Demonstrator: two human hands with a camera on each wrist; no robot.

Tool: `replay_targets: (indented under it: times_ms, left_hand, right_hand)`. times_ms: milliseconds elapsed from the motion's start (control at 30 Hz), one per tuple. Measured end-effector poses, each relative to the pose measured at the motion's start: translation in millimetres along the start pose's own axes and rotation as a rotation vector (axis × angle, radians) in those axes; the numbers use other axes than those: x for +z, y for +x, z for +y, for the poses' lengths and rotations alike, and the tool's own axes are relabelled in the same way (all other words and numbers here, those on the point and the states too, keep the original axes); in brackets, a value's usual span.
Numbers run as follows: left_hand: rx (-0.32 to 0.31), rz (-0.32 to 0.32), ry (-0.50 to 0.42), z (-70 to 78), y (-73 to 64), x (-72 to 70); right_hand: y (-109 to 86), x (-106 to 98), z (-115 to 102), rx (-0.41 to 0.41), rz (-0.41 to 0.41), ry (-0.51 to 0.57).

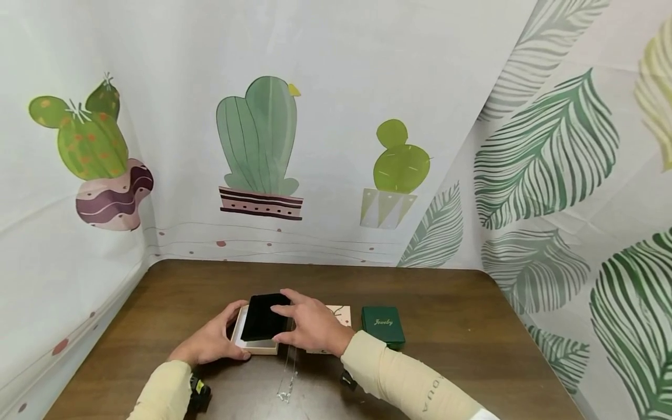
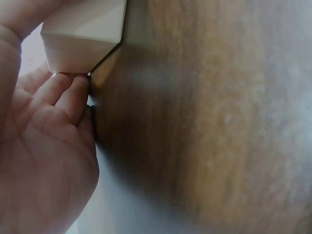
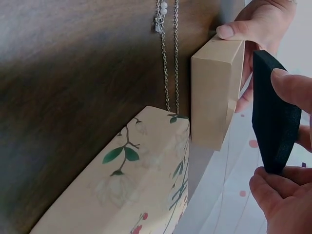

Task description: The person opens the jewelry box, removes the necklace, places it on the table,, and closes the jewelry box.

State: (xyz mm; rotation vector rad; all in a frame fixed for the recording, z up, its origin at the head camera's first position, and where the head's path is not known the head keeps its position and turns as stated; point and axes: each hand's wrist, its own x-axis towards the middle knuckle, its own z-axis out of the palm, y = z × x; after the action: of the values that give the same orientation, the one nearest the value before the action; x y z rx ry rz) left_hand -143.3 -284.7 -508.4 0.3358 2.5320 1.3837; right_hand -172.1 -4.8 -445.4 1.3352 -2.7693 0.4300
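Note:
My left hand grips a small cream cardboard box, thumb at its near corner and fingers along the far side. In the left wrist view, fingers press against the box's wall. A black foam pad is pinched in my right hand, tilted above the box's open top. The right wrist view shows the pad apart from the box. Between the box and a floral-printed box part, a silver chain necklace with pale beads lies on the table.
Right of the floral part stands a dark green box lettered "Jewelry". Everything rests on a brown wooden table, with cactus- and leaf-printed cloth hanging behind and beside it.

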Motion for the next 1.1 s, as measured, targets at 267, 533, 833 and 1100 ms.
replay_targets:
  times_ms: [267, 533, 833, 1100]
  left_hand:
    - [-0.009, 0.005, -0.013, 0.7, 1.6, -1.2]
    - [-0.003, -0.003, -0.046, 0.3, 1.2, -0.1]
    - [-0.039, 0.005, -0.032, 2.7, -0.1, 0.9]
    - [-0.050, 0.006, -0.023, 3.6, -0.4, 1.5]
  right_hand:
    - [5.1, 2.3, -1.9, -0.010, 0.008, -0.021]
    - [6.8, 7.6, -3.0, -0.008, 0.006, -0.005]
    - [8.2, 10.8, -5.6, 0.003, -0.016, 0.004]
    - [11.3, 15.2, -8.2, -0.008, -0.036, -0.041]
